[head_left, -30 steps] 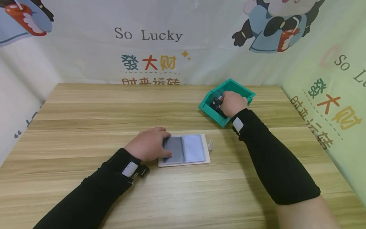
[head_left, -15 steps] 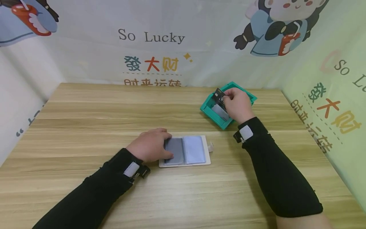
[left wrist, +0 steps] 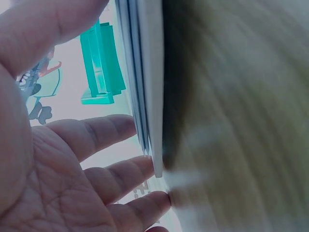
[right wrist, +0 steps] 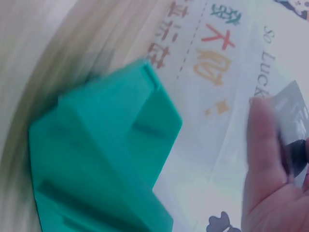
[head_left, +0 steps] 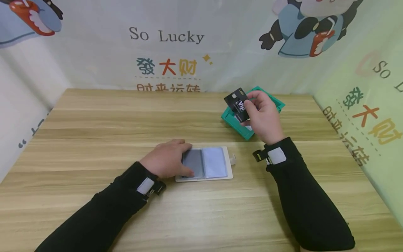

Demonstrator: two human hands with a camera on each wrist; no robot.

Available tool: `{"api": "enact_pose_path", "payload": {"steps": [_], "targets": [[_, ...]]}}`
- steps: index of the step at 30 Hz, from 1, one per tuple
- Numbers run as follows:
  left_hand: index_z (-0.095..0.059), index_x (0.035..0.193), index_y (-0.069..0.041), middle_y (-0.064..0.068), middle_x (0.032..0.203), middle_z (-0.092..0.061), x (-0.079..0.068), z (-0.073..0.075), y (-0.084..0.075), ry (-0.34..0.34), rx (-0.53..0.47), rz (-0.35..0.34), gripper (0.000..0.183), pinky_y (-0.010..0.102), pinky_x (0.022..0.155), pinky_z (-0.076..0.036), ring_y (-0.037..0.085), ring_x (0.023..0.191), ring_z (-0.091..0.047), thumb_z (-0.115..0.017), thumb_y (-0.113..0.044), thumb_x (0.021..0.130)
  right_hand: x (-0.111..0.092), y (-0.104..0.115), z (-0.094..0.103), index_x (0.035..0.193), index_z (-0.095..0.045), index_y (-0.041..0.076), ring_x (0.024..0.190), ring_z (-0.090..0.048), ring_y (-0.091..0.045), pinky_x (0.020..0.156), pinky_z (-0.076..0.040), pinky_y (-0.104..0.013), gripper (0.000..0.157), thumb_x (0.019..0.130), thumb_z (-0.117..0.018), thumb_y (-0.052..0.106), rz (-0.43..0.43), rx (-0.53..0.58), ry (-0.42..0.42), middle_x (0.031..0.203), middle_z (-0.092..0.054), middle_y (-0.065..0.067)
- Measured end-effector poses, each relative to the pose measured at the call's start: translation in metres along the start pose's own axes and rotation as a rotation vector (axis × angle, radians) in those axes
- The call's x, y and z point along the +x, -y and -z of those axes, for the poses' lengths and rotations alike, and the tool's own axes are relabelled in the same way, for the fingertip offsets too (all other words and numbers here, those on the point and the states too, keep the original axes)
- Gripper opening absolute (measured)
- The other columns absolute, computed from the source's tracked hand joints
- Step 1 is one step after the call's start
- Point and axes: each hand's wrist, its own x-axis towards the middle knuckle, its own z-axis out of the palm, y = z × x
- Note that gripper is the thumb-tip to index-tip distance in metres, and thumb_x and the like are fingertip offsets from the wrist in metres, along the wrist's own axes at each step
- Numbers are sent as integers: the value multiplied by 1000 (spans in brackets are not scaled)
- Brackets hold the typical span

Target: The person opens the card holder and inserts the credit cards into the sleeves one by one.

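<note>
In the head view my right hand [head_left: 266,117] pinches a black VIP card [head_left: 237,101] between thumb and fingers, above the green bin [head_left: 242,130]. The right wrist view shows that hand [right wrist: 270,188] blurred at the right, with the card's shiny surface [right wrist: 291,108] beside the fingers. My left hand [head_left: 167,159] rests at the left side of an opened card holder [head_left: 215,162], thumb and forefinger spread over its grey sleeve page. From the left wrist, the straight fingers [left wrist: 104,137] touch the edge of the holder [left wrist: 153,87], which lies on the table.
The green bin stands at the back right of the wooden table [head_left: 126,119]; something pale lies inside, mostly hidden by the hand and card. A small clasp tab [head_left: 232,160] sticks out from the holder's right side. A printed curtain [head_left: 100,42] hangs behind the table.
My right hand has drawn the black card up out of the green bin, lifting it over the bin's left rim. The left hand and card holder have barely moved.
</note>
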Motion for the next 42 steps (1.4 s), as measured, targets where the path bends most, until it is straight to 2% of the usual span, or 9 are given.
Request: {"api": "enact_pose_path", "payload": {"steps": [2, 4, 12, 17, 21, 32, 36, 40, 42], "targets": [[-46, 138, -11, 15, 141, -39, 0, 1, -1, -5, 2, -7, 87, 49, 96, -35, 25, 115, -40, -74, -56, 69, -3, 1, -2, 112, -49, 8, 74, -61, -29, 50, -55, -36, 16, 99, -48, 18, -11, 43, 42, 93, -56, -17], [-46, 138, -11, 15, 141, -39, 0, 1, -1, -6, 4, -11, 88, 50, 95, -35, 25, 115, -39, -74, -57, 68, -5, 1, -3, 114, -48, 9, 71, -61, -30, 49, -55, -38, 17, 99, -46, 18, -20, 29, 86, 93, -56, -17], [-45, 139, -12, 15, 141, -38, 0, 2, -2, -6, 27, -15, 92, 50, 96, -34, 28, 119, -36, -75, -59, 65, -8, 1, -10, 120, -53, 12, 70, -59, -25, 53, -54, -45, 22, 99, -46, 13, -105, -130, 256, 91, -55, -13], [-44, 139, -12, 15, 142, -38, 0, 2, -2, 2, 32, -12, 93, 50, 97, -34, 28, 120, -35, -75, -58, 65, -10, 0, -12, 118, -57, 16, 79, -56, -24, 54, -54, -44, 23, 99, -46, 13, -161, -198, 347, 106, -56, -9], [-44, 140, -13, 14, 143, -37, -1, 2, -3, 10, 30, -6, 92, 50, 98, -32, 28, 122, -34, -75, -57, 65, -11, -2, -14, 119, -59, 17, 80, -55, -26, 56, -52, -49, 25, 98, -46, 11, -176, -221, 406, 114, -54, -8], [-44, 140, -14, 14, 143, -37, 0, 0, -2, 15, 28, 1, 92, 51, 99, -32, 28, 123, -33, -75, -57, 65, -16, -2, -18, 128, -57, 19, 85, -53, -24, 60, -50, -42, 35, 96, -49, 8, -183, -274, 587, 121, -52, -8], [-44, 140, -13, 15, 143, -37, -1, 1, -2, 13, 27, 4, 93, 52, 99, -32, 28, 122, -35, -76, -57, 64, -17, -4, -20, 130, -55, 16, 72, -53, -24, 59, -50, -42, 36, 95, -54, 10, -188, -260, 612, 105, -59, -8], [-44, 140, -14, 14, 141, -39, -1, 1, -3, 6, 26, 13, 93, 52, 98, -32, 29, 119, -37, -77, -56, 63, -18, -7, -23, 128, -54, 9, 57, -49, -23, 50, -46, -33, 35, 93, -58, 12, -235, -250, 629, 84, -61, -11], [-45, 140, -14, 13, 140, -40, -1, 0, -3, 2, 33, 14, 93, 52, 97, -32, 29, 117, -38, -77, -57, 63, -19, -9, -25, 126, -54, 7, 52, -47, -23, 45, -41, -28, 34, 93, -58, 13, -265, -255, 636, 81, -60, -11]]}}
